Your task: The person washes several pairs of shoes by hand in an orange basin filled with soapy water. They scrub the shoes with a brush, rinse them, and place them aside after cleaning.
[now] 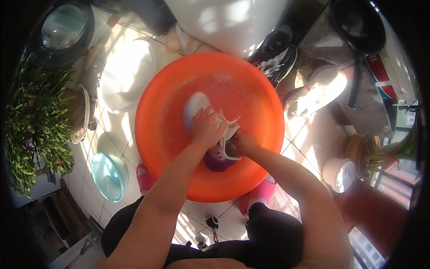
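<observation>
A white and purple sneaker (220, 160) with pale laces sits inside a large orange plastic basin (151, 111). Its toe points away from me and to the left. My left hand (209, 127) lies over the laced upper and grips it. At the right side of the shoe's opening, my right hand (247, 143) has its fingers curled at the collar, beside the raised tongue; the fingertips are partly hidden. One loose lace end stands up between the hands.
Another white sneaker (324, 89) lies in bright sunlight right of the basin. Dark footwear (285, 64) is behind it. At left are a white basin (149, 64), a teal basin (107, 176) and a leafy plant (37, 124). A frying pan (359, 27) is at upper right. My pink slippers (258, 193) flank the basin.
</observation>
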Demonstrator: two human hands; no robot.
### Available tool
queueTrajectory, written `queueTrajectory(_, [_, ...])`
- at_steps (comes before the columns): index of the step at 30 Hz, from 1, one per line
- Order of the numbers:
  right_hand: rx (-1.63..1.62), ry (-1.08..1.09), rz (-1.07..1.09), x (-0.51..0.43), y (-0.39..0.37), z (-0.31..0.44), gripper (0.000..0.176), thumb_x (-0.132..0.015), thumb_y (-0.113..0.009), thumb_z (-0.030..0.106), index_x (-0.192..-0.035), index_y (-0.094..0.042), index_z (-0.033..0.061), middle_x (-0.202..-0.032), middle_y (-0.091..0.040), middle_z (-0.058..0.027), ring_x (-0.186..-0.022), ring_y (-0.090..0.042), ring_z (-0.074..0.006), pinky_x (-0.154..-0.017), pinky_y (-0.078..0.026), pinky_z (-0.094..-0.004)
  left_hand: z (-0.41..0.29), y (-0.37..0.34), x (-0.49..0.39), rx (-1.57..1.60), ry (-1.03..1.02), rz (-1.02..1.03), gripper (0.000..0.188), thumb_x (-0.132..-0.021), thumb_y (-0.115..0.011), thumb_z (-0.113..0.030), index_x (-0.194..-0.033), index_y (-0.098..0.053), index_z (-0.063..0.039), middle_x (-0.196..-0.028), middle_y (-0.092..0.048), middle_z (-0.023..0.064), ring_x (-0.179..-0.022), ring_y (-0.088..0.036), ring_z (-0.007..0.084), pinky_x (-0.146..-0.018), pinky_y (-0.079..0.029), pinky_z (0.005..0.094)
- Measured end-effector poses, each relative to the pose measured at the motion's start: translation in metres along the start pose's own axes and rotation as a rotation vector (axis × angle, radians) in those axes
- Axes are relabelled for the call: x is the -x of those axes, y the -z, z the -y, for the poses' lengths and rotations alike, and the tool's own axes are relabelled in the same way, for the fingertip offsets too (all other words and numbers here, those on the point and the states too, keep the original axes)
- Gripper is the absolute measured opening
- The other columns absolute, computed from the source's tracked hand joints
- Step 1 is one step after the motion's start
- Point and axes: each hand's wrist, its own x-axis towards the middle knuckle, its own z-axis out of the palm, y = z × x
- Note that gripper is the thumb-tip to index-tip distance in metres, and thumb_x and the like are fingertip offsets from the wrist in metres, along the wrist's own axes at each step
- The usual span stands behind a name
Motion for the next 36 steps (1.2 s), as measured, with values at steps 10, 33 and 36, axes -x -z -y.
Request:
queueTrajectory(10, [-0.201, -0.064, 0.0, 0.025, 0.0, -0.029, 0.031, -0.086, -0.049, 0.007, -0.115, -0.058, 0.009, -0.102, -0.06, -0.0184, -0.091, -0.06, -0.0341, -0.076, -0.049, -0.0415, 0.034, -0.076, 0.03, 1.509, 0.52, 0.17, 0.069, -0.083, -0.067, -0.031, -0.135, -0.037, 0.003, -0.135, -0.044, 0.0157, -0.123, -0.044, 0.0282, -0.1, -0.038, 0.0387])
queueTrajectory(33, [-0.038, 0.056, 0.223, -0.038, -0.012, 0.027, 0.024, -0.084, -0.051, 0.012, -0.105, -0.057, 0.0027, -0.092, -0.063, -0.0222, -0.084, -0.063, -0.0378, -0.07, -0.051, -0.0465, 0.114, -0.039, 0.032, 1.793, 0.643, 0.432, 0.049, -0.093, -0.05, -0.033, -0.129, -0.044, -0.001, -0.123, -0.055, 0.0135, -0.113, -0.052, 0.0261, -0.098, -0.041, 0.0401])
queueTrajectory(36, [-0.008, -0.011, 0.078, -0.034, -0.016, 0.033, 0.024, -0.085, -0.047, 0.011, -0.107, -0.055, 0.0031, -0.1, -0.062, -0.0231, -0.092, -0.062, -0.0371, -0.078, -0.049, -0.0471, 0.12, -0.038, 0.031, 1.831, 0.604, 0.269, 0.051, -0.092, -0.053, -0.035, -0.129, -0.044, 0.0, -0.121, -0.056, 0.0134, -0.11, -0.054, 0.0253, -0.095, -0.044, 0.0383])
